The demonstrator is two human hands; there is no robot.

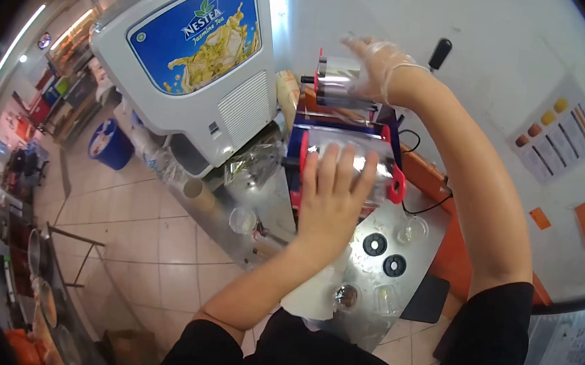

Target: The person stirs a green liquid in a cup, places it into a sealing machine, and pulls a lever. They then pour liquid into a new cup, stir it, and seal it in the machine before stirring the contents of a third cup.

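Note:
My left hand (pixel 338 187) lies with its fingers spread on a large roll of clear film (pixel 383 159), mounted in a blue machine with red side parts (pixel 396 185). In a clear plastic glove, my right hand (pixel 381 64) is at the right end of a smaller upper roll (pixel 337 81), its fingers stretched out to the left. Its palm side is hidden, so contact with the upper roll is hard to tell. A black-handled lever (pixel 441 53) stands to the right of that hand.
The metal counter (pixel 355 333) bears black discs (pixel 394 265), clear cups (pixel 242 220) and crumpled clear plastic (pixel 251 168). A drink dispenser (pixel 242 118) stands on the left. Black cables (pixel 409 209) run right of the machine. A blue bucket (pixel 111 144) is on the floor.

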